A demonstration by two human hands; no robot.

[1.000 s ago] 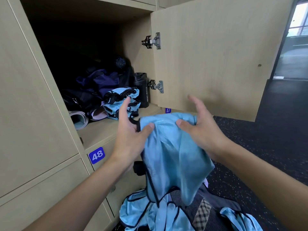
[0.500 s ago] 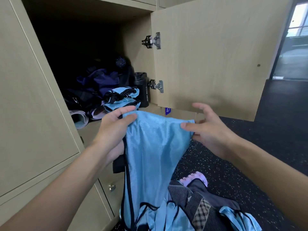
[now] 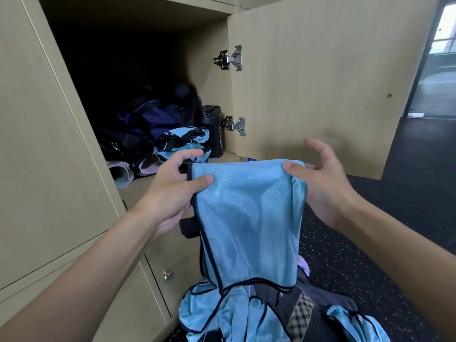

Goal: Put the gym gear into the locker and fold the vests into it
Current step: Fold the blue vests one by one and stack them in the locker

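Before locker (image 3: 138,191): blue vest (image 3: 246,218) hangs, top corners pinched between fingers of left hand (image 3: 170,193), right hand (image 3: 325,191).

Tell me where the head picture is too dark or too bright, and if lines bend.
Head view: the locker is deeply shadowed inside; the window at top right is overexposed; the door edges lean and bow slightly; the vest is well lit.

The vest (image 3: 246,218) is light sky blue with dark navy edging; the folded vest (image 3: 185,141) is the same blue with black trim; the locker (image 3: 308,82) is pale beige woodgrain; the floor (image 3: 345,255) is black with pale speckles; the bottle (image 3: 213,132) is black; the checked cloth (image 3: 299,314) is tan and dark.
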